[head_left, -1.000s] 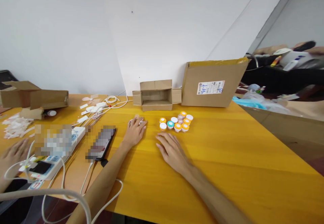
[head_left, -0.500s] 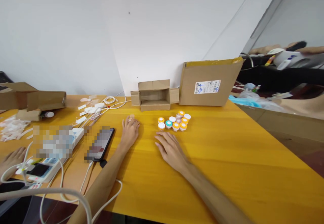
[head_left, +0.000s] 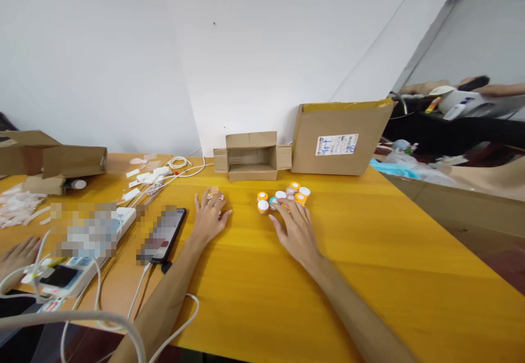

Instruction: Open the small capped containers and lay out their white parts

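Several small round containers with orange, white and teal lids stand in a cluster on the yellow table (head_left: 369, 253). A white-lidded container (head_left: 263, 206) and an orange-lidded container (head_left: 262, 196) are at its left end. My right hand (head_left: 299, 234) is over the near side of the cluster, fingers apart, partly hiding the teal-lidded container (head_left: 273, 203). Whether its fingertips touch the lids I cannot tell. My left hand (head_left: 208, 220) is open, fingers spread, close to the tabletop. By its fingertips lie small beige pieces (head_left: 215, 192) that I cannot make out.
Behind the containers an open cardboard box (head_left: 253, 176) lies facing me, beside a large carton (head_left: 340, 158) against the wall. To the left are a phone (head_left: 166, 240), a power strip (head_left: 127, 218) and white cables. Another person's hand (head_left: 20, 253) rests at the far left.
My right hand has moved right and forward, from in front of the containers to over them. The fingers of my left hand have spread wider, with the thumb out to the right.
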Demonstrator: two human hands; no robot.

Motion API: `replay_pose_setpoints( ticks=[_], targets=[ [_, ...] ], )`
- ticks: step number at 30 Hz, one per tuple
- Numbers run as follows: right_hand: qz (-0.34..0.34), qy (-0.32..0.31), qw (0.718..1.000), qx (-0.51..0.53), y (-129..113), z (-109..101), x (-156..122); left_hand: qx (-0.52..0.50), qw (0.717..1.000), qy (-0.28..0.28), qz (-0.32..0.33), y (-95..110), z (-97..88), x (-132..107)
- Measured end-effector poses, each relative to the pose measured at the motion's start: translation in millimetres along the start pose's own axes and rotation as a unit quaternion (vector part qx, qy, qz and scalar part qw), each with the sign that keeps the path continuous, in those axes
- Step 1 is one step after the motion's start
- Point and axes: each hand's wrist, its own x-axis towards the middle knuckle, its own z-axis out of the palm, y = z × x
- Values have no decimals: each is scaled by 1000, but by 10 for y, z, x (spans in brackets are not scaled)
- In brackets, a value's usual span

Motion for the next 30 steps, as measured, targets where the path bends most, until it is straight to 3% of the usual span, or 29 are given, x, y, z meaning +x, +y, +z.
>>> replay_pose_setpoints(
  ticks=[9, 17, 24, 30],
  targets=[
    [-14, -37, 996, -77, 213, 42, 200, 12, 1000, 18, 22, -78, 14, 22],
    [105, -33, 991, -82, 757, 102, 428, -31, 997, 48, 45, -9, 53, 15],
    [125, -162, 978, -44, 791, 204, 549, -59, 994, 42, 87, 67, 69, 0],
    [130, -270, 951, -80, 581, 101, 611, -87, 988, 52, 115, 81, 86, -4]
  ],
)
